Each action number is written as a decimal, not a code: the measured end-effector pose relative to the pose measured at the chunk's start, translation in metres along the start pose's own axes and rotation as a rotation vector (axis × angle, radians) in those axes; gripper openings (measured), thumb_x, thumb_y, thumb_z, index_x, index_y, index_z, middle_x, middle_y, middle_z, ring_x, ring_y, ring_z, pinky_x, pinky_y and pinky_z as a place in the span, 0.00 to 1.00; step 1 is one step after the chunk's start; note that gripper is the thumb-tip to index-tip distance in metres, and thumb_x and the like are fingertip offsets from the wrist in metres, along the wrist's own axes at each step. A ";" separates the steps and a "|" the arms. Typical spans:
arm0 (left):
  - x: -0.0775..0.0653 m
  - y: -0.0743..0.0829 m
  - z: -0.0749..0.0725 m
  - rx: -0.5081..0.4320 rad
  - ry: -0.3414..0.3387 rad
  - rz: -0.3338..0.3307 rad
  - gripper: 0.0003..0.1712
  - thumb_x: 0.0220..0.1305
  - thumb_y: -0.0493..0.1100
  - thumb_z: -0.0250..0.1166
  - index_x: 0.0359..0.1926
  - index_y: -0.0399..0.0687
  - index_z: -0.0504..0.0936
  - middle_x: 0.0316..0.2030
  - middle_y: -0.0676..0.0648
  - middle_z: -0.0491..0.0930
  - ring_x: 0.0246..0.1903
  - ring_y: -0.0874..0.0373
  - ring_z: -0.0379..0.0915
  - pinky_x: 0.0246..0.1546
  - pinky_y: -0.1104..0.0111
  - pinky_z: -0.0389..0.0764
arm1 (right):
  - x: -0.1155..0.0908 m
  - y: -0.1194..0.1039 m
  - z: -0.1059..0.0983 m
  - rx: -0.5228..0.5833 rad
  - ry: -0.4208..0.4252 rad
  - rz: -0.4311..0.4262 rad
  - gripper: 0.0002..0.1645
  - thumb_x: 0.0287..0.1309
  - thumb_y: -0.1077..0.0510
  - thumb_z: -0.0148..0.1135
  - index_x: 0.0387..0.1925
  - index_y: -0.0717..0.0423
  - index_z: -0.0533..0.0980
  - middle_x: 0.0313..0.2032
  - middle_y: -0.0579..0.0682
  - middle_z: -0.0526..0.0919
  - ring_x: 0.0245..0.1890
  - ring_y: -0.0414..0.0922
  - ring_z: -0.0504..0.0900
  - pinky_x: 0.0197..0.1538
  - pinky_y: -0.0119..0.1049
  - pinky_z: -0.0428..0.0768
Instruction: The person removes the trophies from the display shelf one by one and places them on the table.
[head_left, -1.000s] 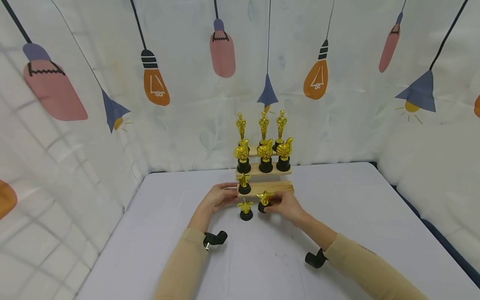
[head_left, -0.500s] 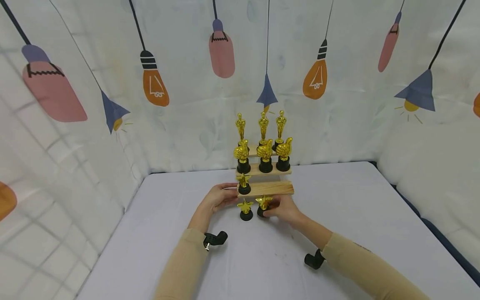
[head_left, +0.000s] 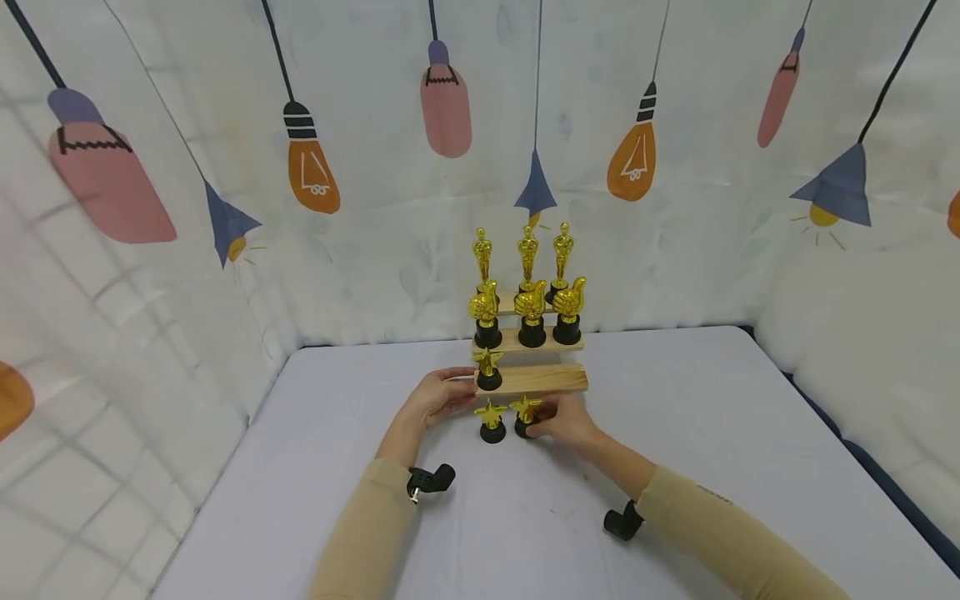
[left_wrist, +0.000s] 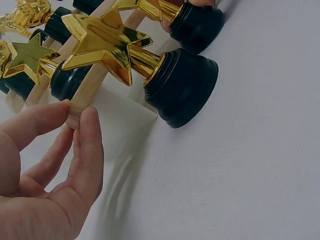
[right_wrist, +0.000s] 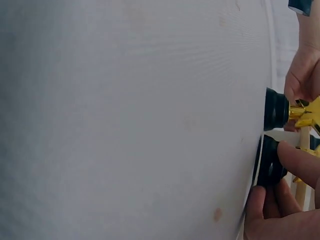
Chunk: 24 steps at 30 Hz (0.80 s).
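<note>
My left hand pinches the left end of the lowest wooden step of a tiered display stand, thumb on one side and fingers on the other. With my right hand I grip the black base of a gold star trophy, thumb and fingers around it; in the right wrist view that base is right at the white tabletop. Just left of it another star trophy stands upright on the table. A third star trophy sits at the left of the lowest step.
Three gold thumbs-up trophies stand along the middle step, and three gold figure trophies line the top one behind them. The white-covered table ends at a curtain printed with lamps.
My right hand has moved slightly left and down toward me with the star trophy, uncovering the right part of the lowest step. The left hand keeps its place on the step's end.
</note>
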<state>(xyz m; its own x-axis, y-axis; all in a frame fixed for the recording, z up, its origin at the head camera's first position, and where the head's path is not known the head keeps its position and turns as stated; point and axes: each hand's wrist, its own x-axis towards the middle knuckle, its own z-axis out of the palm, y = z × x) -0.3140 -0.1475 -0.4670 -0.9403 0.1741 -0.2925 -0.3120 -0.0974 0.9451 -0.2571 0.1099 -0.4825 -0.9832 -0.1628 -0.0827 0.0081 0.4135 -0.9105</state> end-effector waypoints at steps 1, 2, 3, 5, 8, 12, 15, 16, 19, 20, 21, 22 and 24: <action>0.000 0.000 0.000 0.001 -0.001 0.002 0.27 0.66 0.27 0.66 0.66 0.32 0.75 0.48 0.37 0.84 0.38 0.54 0.84 0.44 0.64 0.87 | 0.000 0.000 0.000 -0.015 0.003 -0.002 0.21 0.48 0.68 0.80 0.45 0.68 0.83 0.40 0.52 0.85 0.41 0.47 0.82 0.43 0.40 0.83; 0.000 0.000 0.000 0.003 -0.002 0.004 0.27 0.66 0.27 0.66 0.66 0.32 0.74 0.48 0.37 0.84 0.38 0.54 0.84 0.44 0.64 0.87 | 0.000 0.000 0.001 -0.028 0.007 0.001 0.21 0.48 0.68 0.80 0.45 0.68 0.83 0.40 0.52 0.85 0.41 0.47 0.81 0.43 0.40 0.83; 0.000 0.000 0.000 0.005 -0.002 0.004 0.27 0.66 0.27 0.66 0.66 0.32 0.74 0.48 0.37 0.84 0.38 0.54 0.84 0.44 0.64 0.87 | -0.001 0.000 0.001 -0.042 0.010 0.003 0.21 0.48 0.67 0.80 0.45 0.67 0.83 0.40 0.51 0.85 0.41 0.47 0.81 0.43 0.40 0.83; 0.000 0.000 0.000 0.004 -0.002 0.006 0.27 0.66 0.27 0.66 0.66 0.31 0.74 0.49 0.37 0.84 0.38 0.54 0.84 0.44 0.64 0.87 | -0.001 0.000 0.002 -0.055 0.015 0.003 0.20 0.48 0.68 0.80 0.44 0.66 0.83 0.40 0.51 0.85 0.41 0.46 0.81 0.43 0.40 0.83; 0.000 0.000 -0.001 0.004 0.002 0.005 0.27 0.66 0.27 0.66 0.66 0.31 0.74 0.49 0.36 0.83 0.38 0.54 0.84 0.44 0.64 0.87 | -0.002 -0.002 0.003 -0.066 0.020 0.003 0.20 0.48 0.68 0.80 0.44 0.66 0.83 0.40 0.51 0.85 0.41 0.46 0.81 0.43 0.40 0.83; 0.001 0.000 -0.001 0.003 0.003 0.003 0.27 0.66 0.27 0.66 0.66 0.31 0.74 0.49 0.36 0.83 0.39 0.54 0.84 0.44 0.64 0.87 | -0.004 -0.005 0.003 -0.078 0.024 -0.007 0.21 0.48 0.69 0.80 0.45 0.66 0.83 0.41 0.52 0.85 0.41 0.47 0.81 0.44 0.40 0.83; 0.001 0.000 -0.001 0.004 0.002 0.005 0.28 0.66 0.27 0.66 0.66 0.31 0.74 0.49 0.36 0.83 0.38 0.54 0.84 0.43 0.64 0.87 | -0.004 -0.005 0.003 -0.088 0.028 -0.017 0.22 0.47 0.69 0.80 0.47 0.66 0.83 0.41 0.52 0.84 0.41 0.47 0.80 0.45 0.41 0.83; 0.001 0.000 -0.001 0.007 0.002 0.007 0.28 0.66 0.27 0.66 0.66 0.31 0.74 0.49 0.36 0.83 0.38 0.54 0.84 0.43 0.64 0.87 | -0.004 -0.005 0.003 -0.091 0.028 -0.022 0.22 0.47 0.69 0.79 0.47 0.66 0.83 0.41 0.52 0.84 0.41 0.47 0.80 0.45 0.41 0.83; 0.001 0.000 -0.001 0.009 0.004 0.009 0.28 0.66 0.27 0.66 0.66 0.31 0.74 0.50 0.36 0.83 0.38 0.54 0.84 0.43 0.64 0.87 | -0.004 -0.004 0.003 -0.109 0.032 -0.025 0.23 0.47 0.69 0.80 0.47 0.66 0.82 0.41 0.52 0.84 0.41 0.47 0.80 0.46 0.41 0.83; 0.001 0.000 -0.001 0.009 0.004 0.009 0.28 0.66 0.27 0.66 0.66 0.31 0.74 0.50 0.36 0.83 0.38 0.54 0.84 0.43 0.64 0.87 | -0.004 -0.004 0.002 -0.117 0.031 -0.030 0.23 0.47 0.69 0.80 0.47 0.66 0.82 0.41 0.52 0.84 0.42 0.47 0.80 0.46 0.42 0.83; 0.001 0.000 -0.001 0.009 0.004 0.009 0.28 0.66 0.27 0.66 0.66 0.31 0.74 0.50 0.35 0.83 0.38 0.54 0.84 0.43 0.64 0.87 | -0.004 -0.003 0.002 -0.120 0.031 -0.032 0.24 0.47 0.68 0.80 0.47 0.66 0.82 0.42 0.52 0.85 0.42 0.47 0.80 0.47 0.42 0.83; 0.001 0.000 -0.001 0.008 0.003 0.009 0.28 0.66 0.27 0.66 0.66 0.31 0.74 0.50 0.35 0.83 0.38 0.54 0.84 0.44 0.64 0.87 | -0.004 -0.003 0.002 -0.120 0.032 -0.031 0.24 0.46 0.68 0.80 0.47 0.66 0.82 0.43 0.52 0.85 0.43 0.47 0.81 0.48 0.43 0.84; 0.001 -0.001 -0.001 0.009 0.001 0.010 0.28 0.66 0.27 0.66 0.66 0.31 0.74 0.50 0.35 0.83 0.38 0.54 0.84 0.44 0.64 0.87 | -0.005 -0.003 0.001 -0.115 0.033 -0.030 0.25 0.46 0.68 0.81 0.47 0.66 0.81 0.44 0.52 0.85 0.44 0.47 0.81 0.49 0.43 0.84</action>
<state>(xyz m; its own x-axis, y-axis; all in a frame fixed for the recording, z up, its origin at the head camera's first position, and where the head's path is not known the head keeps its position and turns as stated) -0.3149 -0.1478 -0.4682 -0.9434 0.1718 -0.2837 -0.3018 -0.0899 0.9491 -0.2525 0.1085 -0.4797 -0.9882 -0.1478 -0.0409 -0.0405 0.5090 -0.8598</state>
